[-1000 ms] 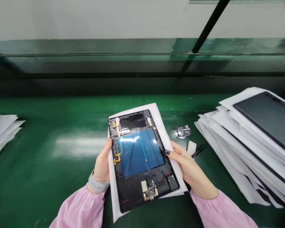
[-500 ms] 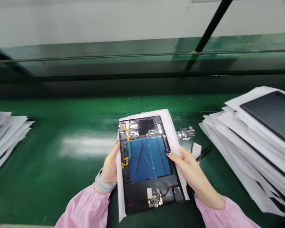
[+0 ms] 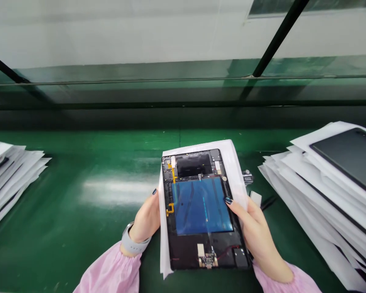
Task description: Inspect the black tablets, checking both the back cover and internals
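Note:
An opened tablet (image 3: 201, 252), its inside facing up, lies on a white wrapping sheet (image 3: 236, 171) and is held over the green bench. A large blue-covered battery (image 3: 198, 205), orange flex cables and a small circuit board near the lower edge show inside it. My right hand (image 3: 254, 230) grips the right edge, thumb on the battery's side and fingers hidden beneath. At the left edge, my left hand (image 3: 147, 215) holds sheet and tablet from the side; its thumb rests beside the frame and its other fingers are out of sight.
To the right stands a tall stack of white sheets (image 3: 301, 199) with a dark panel (image 3: 350, 156) on top. Another sheet stack (image 3: 16, 175) sits at far left. Partly behind the tablet are a shiny metal object (image 3: 248, 177), a white block (image 3: 256, 198) and a dark slim tool (image 3: 268, 202).
The tablet and both hands have shifted slightly right in view, now covering part of the metal object. My left thumb has moved off the tablet's edge. The view has tilted up a little.

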Available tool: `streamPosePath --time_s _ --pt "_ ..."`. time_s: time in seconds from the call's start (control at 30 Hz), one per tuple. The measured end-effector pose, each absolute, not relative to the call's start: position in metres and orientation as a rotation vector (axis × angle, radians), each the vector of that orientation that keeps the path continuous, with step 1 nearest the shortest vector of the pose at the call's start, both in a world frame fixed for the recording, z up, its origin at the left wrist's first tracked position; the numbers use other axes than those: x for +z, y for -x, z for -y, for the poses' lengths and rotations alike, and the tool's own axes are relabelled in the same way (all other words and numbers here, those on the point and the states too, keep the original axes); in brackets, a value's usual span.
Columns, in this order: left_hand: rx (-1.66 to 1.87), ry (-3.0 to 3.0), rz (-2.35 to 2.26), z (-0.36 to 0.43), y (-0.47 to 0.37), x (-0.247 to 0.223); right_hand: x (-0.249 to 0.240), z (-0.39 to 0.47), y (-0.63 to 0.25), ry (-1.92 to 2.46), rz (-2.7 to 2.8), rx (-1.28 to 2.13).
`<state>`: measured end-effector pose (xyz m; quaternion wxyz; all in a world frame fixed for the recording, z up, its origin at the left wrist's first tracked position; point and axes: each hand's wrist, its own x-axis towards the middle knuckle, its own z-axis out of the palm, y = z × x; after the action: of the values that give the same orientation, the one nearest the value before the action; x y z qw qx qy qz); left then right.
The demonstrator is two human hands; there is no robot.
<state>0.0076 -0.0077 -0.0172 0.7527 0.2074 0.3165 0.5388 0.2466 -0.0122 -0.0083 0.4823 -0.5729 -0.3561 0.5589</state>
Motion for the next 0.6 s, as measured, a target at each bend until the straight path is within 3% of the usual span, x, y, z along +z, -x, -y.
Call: streamPosePath --time_s 0.6 --pt "1.303 -1.05 -0.816 0.013 0.0 -0.023 -0.009 0.027 -0.25 1.15 0.879 1.227"
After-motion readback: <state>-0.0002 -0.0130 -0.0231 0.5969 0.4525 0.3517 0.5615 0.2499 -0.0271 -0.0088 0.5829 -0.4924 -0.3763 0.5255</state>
